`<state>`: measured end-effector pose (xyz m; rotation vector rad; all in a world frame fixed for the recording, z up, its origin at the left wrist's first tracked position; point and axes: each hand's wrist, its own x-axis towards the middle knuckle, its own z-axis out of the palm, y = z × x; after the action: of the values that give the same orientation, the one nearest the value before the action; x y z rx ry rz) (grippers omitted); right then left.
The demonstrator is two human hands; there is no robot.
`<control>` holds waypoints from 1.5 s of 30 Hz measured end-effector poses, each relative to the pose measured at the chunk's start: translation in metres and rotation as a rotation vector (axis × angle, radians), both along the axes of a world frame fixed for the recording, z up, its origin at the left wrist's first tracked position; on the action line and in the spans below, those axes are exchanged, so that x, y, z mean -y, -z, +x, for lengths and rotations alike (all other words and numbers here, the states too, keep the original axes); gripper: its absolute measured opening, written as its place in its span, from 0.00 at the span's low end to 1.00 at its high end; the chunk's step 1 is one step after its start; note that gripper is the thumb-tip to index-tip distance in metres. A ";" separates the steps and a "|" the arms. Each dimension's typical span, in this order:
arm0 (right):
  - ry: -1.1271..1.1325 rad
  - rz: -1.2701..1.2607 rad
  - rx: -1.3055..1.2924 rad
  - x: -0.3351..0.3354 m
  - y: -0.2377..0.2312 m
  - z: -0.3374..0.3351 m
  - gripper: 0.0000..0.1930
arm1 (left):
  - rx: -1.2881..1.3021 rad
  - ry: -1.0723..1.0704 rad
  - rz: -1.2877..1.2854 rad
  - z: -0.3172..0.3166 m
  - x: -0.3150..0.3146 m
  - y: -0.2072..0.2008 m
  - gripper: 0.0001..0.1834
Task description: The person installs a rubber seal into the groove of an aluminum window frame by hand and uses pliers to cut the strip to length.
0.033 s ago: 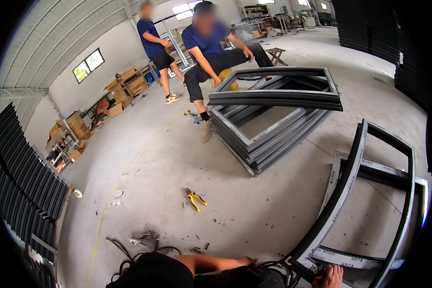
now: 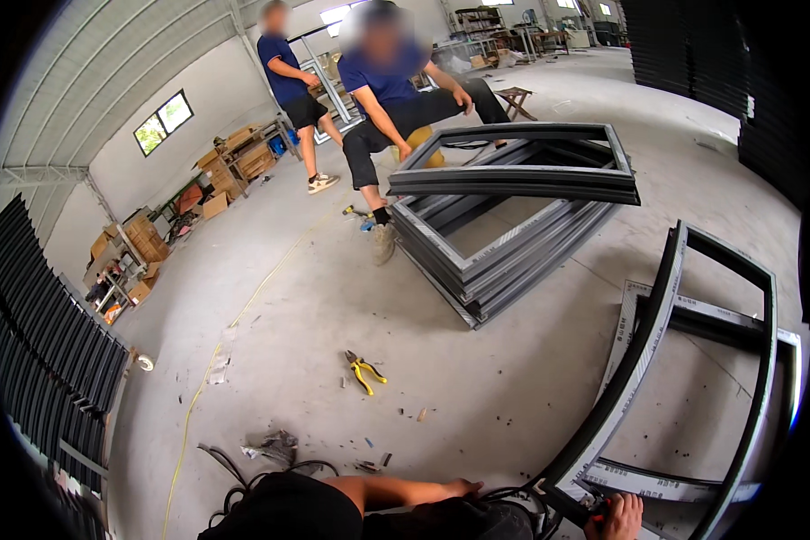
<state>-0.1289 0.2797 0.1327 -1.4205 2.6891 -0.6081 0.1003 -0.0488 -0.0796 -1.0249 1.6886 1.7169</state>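
Note:
My right hand (image 2: 623, 517) is closed at the lower corner of a grey-black window frame (image 2: 648, 378). A small red part shows beside its fingers, but most of what it holds is hidden. That frame stands tilted over another frame (image 2: 621, 333) with white printed film on the floor. My left hand (image 2: 463, 487) reaches low beside a black rubber strip or cable (image 2: 504, 493). Its fingers are mostly hidden, so its grip is unclear. On the floor ahead lie yellow-handled pliers (image 2: 364, 372).
A stack of dark frames (image 2: 477, 279) stands ahead, where a seated person (image 2: 387, 99) touches the top frame (image 2: 522, 180). Another person (image 2: 283, 81) stands behind. Dark profiles (image 2: 40, 360) are piled at left. A yellow cord (image 2: 189, 418) and crumpled plastic (image 2: 274, 445) lie on the floor.
The view has shifted very slightly. Both my hands, the frames and the pliers stay in place; the seated person's head has moved a little.

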 end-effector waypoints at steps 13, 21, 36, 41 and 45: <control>-0.002 -0.117 -0.084 0.007 0.018 -0.003 0.23 | 0.207 -0.216 0.262 -0.012 -0.013 -0.048 0.27; 0.009 -0.129 -0.126 -0.001 0.020 -0.009 0.23 | -0.096 -0.117 0.354 -0.080 -0.057 -0.104 0.26; 0.031 -0.140 -0.116 0.007 0.012 -0.010 0.21 | -0.149 -0.029 0.284 -0.085 -0.063 -0.124 0.16; 0.037 -0.140 -0.124 0.010 0.014 -0.009 0.21 | -0.087 -0.035 0.267 -0.089 -0.061 -0.131 0.17; 0.035 -0.138 -0.121 0.010 0.014 -0.009 0.21 | -0.095 -0.057 0.288 -0.088 -0.060 -0.126 0.17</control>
<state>-0.1380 0.2692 0.1187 -1.4910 2.8197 -0.7477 0.0125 0.0107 0.0467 -0.8770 1.4235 2.0032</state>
